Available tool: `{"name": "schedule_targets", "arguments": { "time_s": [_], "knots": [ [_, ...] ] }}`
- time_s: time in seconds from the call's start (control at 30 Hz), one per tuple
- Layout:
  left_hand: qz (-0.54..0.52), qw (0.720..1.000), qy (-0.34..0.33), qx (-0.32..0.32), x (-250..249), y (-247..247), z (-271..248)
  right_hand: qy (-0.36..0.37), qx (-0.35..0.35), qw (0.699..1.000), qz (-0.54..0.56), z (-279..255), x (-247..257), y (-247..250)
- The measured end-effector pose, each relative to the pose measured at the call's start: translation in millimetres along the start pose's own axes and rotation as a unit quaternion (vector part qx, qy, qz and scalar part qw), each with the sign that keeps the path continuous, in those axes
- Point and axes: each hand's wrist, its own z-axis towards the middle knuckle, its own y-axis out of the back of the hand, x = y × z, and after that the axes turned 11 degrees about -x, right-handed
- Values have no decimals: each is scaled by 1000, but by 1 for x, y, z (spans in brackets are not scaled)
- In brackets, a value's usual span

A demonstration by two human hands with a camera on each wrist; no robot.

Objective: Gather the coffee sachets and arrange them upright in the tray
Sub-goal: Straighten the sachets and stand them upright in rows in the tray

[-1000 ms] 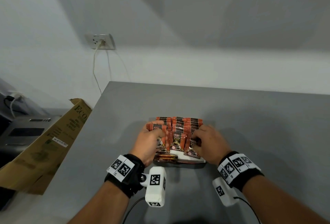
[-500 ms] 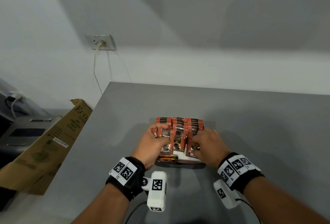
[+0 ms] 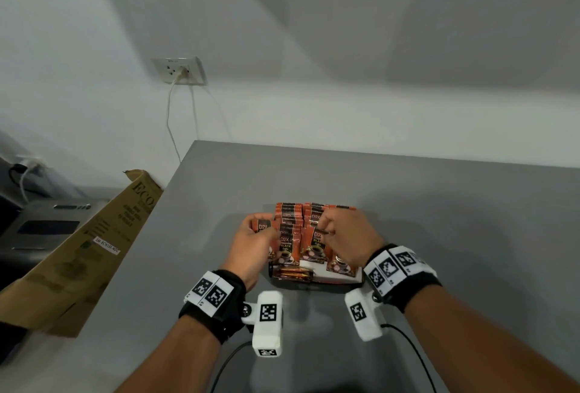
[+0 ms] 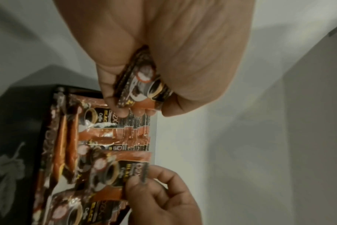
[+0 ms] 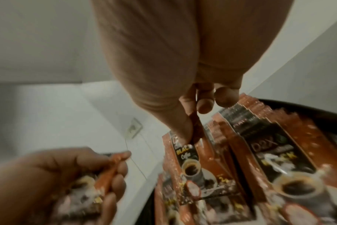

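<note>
with the left hand (image 3: 251, 243) gripping one coffee sachet (image 3: 263, 225) just left of the tray (image 3: 314, 283) and right-hand fingers (image 5: 185, 129) pinching the top of a standing sachet (image 3: 317, 243) inside it, pulling could topple the packed rows (image 3: 301, 214) on the tabletop (image 3: 439, 220).

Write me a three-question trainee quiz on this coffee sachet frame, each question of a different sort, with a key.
1. True or false: the left hand holds a coffee sachet off to the left of the rows.
2. Multiple choice: the right hand pinches (A) the tray's rim, (B) the top edge of a sachet standing in the tray, (C) the cardboard box.
3. Fill in: one sachet lies ___ at the tray's near edge, not upright.

Key: 1 true; 2 B; 3 flat.
</note>
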Motion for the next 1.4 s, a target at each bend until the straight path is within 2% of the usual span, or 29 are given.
{"name": "schedule_targets", "arguments": {
  "time_s": [0.1, 0.23, 0.57, 0.67, 0.73, 0.8, 0.87, 0.97, 1.13, 1.2, 1.4],
  "knots": [
    [3, 1000, 10, 3, 3, 6, -1, 25, 42, 998, -39, 2, -3, -16],
    [4, 999, 27, 23, 6, 10, -5, 24, 54, 996, -68, 7, -7, -28],
    [12, 997, 35, 63, 10, 12, -2, 71, -31, 992, -104, 8, -10, -31],
    [37, 995, -17, 96, 11, 8, -3, 46, -66, 997, -3, 0, 4, -11],
    [38, 991, -43, 123, 9, -1, -5, 17, -13, 993, 120, -8, 19, 2],
    [39, 986, -56, 150, 7, -11, -8, 19, 16, 986, 167, -14, 29, 12],
    [37, 987, -41, 152, 5, -17, -8, 15, -9, 988, 155, -14, 26, 22],
    [18, 995, 17, 95, 0, -16, -5, -20, -38, 993, 110, -11, 3, 40],
    [7, 997, 27, 69, -5, -12, -4, -54, 63, 996, -12, -18, -33, 24],
    [10, 997, 25, 71, -4, -13, -6, -52, 72, 995, -45, -20, -39, 14],
    [44, 996, 20, 74, 1, -11, -6, -28, 11, 995, -100, -19, -47, 0]
  ]
}}
